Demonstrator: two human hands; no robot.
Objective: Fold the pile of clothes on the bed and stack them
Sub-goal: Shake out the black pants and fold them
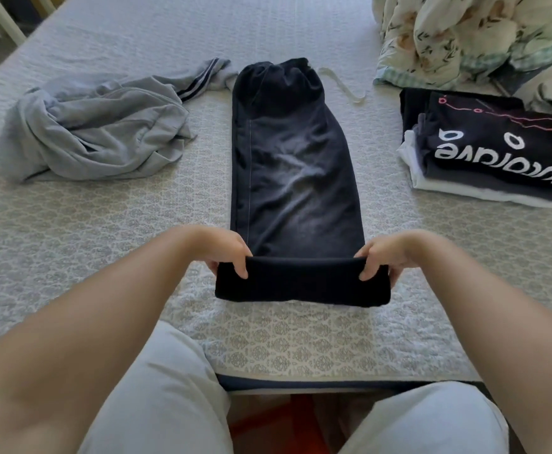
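You're gripping the dark trousers [295,165] hem with both hands [227,249] [384,257]; uneven lifting risks skewing the fold.

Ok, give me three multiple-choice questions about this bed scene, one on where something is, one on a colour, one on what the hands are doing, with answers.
1. Where is the folded stack?
A. right of the dark trousers
B. left of them
C. on the floor

2. What colour is the crumpled garment on the left?
A. red
B. light grey
C. black

3. What are the left hand and right hand doing?
A. resting flat on the bed
B. hanging idle
C. gripping the trousers' near end

Answers: 1 A, the stack lies on the bed's right side. 2 B, pale grey with dark stripes. 3 C, fingers curl round the folded-over end at both corners.
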